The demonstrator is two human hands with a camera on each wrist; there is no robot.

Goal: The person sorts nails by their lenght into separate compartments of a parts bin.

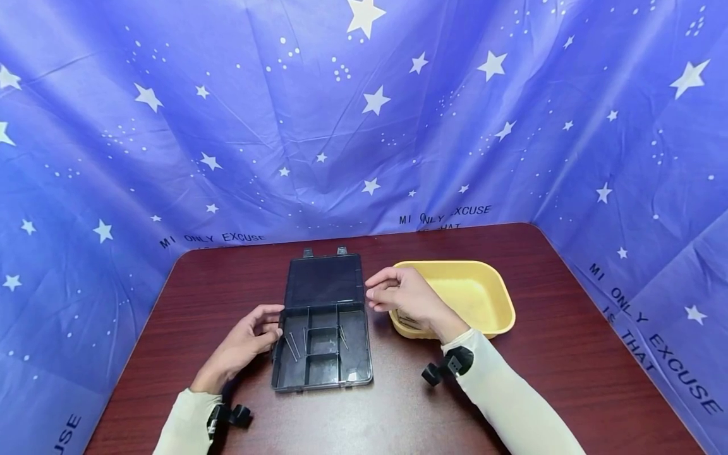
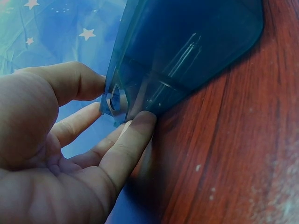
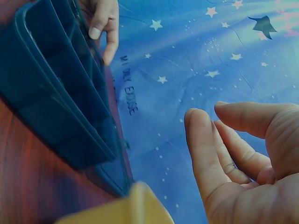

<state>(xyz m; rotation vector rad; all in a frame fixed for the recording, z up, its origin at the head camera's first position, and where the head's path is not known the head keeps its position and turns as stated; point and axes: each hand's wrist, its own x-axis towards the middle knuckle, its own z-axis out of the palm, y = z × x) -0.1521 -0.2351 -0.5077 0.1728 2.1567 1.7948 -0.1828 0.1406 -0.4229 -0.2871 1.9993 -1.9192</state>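
Observation:
A dark see-through compartment box (image 1: 323, 370) lies on the table with its lid (image 1: 324, 279) laid back flat. Thin metal nails (image 1: 292, 345) lie in its left compartment, with others in the middle and right ones. At the box's left side, my left hand (image 1: 246, 341) holds the edge near the hinge, between thumb and fingers. My right hand (image 1: 411, 296) hovers over the left rim of a yellow tub (image 1: 506, 309), fingers loosely bent. Its fingertips (image 3: 198, 119) have nothing between them in the right wrist view. Several nails (image 1: 407, 321) show in the tub beneath that hand.
The dark red wooden table (image 1: 364, 420) carries both containers, the tub standing to the right of the box. Behind and around the table hangs a blue cloth (image 1: 318, 126) with white stars. A small black camera (image 1: 449, 366) sits on each wrist.

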